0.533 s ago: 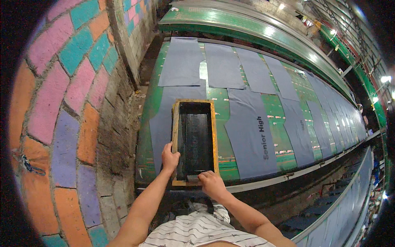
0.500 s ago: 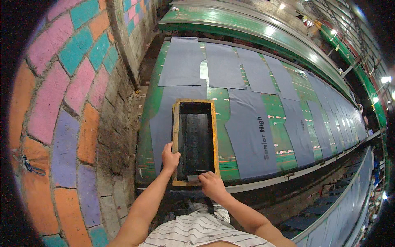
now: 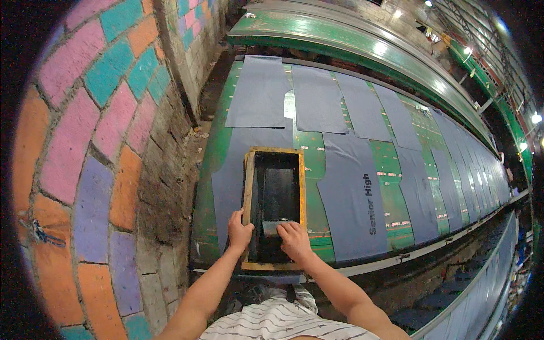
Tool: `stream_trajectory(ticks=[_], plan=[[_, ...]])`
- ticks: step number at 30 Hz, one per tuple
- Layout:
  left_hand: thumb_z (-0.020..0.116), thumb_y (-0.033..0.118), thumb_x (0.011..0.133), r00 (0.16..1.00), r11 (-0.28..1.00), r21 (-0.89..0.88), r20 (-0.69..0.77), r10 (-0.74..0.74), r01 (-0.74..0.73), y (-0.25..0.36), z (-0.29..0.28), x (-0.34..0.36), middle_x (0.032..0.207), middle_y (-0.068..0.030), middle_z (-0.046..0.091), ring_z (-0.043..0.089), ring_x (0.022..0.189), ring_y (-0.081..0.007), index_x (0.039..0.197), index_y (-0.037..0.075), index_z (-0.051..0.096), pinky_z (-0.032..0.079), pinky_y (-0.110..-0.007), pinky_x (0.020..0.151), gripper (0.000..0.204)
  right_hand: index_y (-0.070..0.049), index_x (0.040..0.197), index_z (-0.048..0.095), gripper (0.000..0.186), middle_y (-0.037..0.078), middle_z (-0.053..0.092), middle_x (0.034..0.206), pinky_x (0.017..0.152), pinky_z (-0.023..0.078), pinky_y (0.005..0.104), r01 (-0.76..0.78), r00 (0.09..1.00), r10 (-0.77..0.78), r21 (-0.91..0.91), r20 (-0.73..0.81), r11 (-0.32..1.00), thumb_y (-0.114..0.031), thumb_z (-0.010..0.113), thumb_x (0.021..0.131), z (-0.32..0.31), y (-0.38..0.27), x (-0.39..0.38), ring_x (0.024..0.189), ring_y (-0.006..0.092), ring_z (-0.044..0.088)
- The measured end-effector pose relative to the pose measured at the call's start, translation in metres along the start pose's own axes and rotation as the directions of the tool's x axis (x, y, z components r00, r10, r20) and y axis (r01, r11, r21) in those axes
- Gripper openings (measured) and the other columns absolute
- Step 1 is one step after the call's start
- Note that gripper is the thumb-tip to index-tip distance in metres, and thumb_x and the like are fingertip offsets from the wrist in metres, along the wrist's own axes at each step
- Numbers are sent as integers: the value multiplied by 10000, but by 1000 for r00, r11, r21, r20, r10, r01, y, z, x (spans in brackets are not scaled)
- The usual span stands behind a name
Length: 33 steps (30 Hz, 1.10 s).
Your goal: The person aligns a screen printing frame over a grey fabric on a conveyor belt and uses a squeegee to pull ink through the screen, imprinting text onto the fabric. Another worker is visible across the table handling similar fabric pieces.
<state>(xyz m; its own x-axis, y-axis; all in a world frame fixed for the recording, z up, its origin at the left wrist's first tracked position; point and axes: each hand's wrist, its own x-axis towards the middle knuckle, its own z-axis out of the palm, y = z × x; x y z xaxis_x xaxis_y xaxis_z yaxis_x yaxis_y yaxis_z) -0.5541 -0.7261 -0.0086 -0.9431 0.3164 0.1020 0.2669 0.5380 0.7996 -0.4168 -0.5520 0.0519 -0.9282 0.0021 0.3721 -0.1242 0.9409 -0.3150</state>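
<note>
A screen printing frame (image 3: 302, 187) with worn yellow-brown wooden sides lies on a grey-blue cloth piece (image 3: 229, 170) at the near left of the long green table. My left hand (image 3: 240, 232) is closed around the frame's left side. Inside the frame, my right hand (image 3: 294, 241) grips a small greyish squeegee (image 3: 271, 228), its fingers over the top edge. The squeegee rests on the dark, ink-wet mesh (image 3: 277, 187), a little way in from the near end. My right fingers partly cover the squeegee.
Just right of the frame lies a cloth piece with dark lettering (image 3: 345, 187). Several more cloth pieces (image 3: 320, 99) run along the green table (image 3: 311, 147) in two rows. A painted brick wall (image 3: 93, 198) stands on the left. Another green table (image 3: 317, 27) is beyond.
My right hand has moved the squeegee away from the frame's near end, farther up the mesh. My left hand keeps its grip on the frame. The whole view has shifted slightly.
</note>
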Motion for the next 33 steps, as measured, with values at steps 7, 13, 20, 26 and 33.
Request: stream_trajectory(ticks=[7,13,20,26,33], plan=[[702,22,698,1000,999,-46,4,-15,15,14,-5,-1,1105,-215,611,592,1065,-432,1199,-40,586,485,-455,924,518,-20,1069,628,448,141,668,1153,921,522,436,-1,998,-2,-35,-70,999,33,685,628,29,67,67,1058,347,617],[691,29,688,1000,997,-72,18,-23,24,17,-6,-1,1122,-225,612,597,1068,-435,1197,-51,584,491,-448,928,526,-57,990,634,349,88,674,1057,867,530,418,-17,995,12,-46,-99,999,25,677,654,37,114,126,997,306,616],[662,54,705,997,994,-84,41,-60,63,21,-7,0,1165,-231,615,595,1095,-438,1179,-55,590,487,-450,949,492,-54,991,648,288,87,679,1019,857,529,424,-25,998,17,-123,-65,992,-8,669,708,47,148,169,992,308,616],[666,61,697,1000,999,-51,11,-2,2,11,-3,-2,1143,-238,616,595,1079,-452,1216,-61,570,489,-468,934,542,-44,995,661,213,111,677,1012,876,527,445,-67,998,67,-1,-14,998,-41,658,782,32,148,180,1034,327,625],[668,69,694,1000,995,-100,-8,3,-4,5,1,-3,1132,-238,613,593,1075,-458,1231,-58,558,492,-465,928,562,-50,936,685,146,170,694,974,840,542,492,-108,994,109,-46,31,993,-137,664,821,8,157,208,980,378,656]])
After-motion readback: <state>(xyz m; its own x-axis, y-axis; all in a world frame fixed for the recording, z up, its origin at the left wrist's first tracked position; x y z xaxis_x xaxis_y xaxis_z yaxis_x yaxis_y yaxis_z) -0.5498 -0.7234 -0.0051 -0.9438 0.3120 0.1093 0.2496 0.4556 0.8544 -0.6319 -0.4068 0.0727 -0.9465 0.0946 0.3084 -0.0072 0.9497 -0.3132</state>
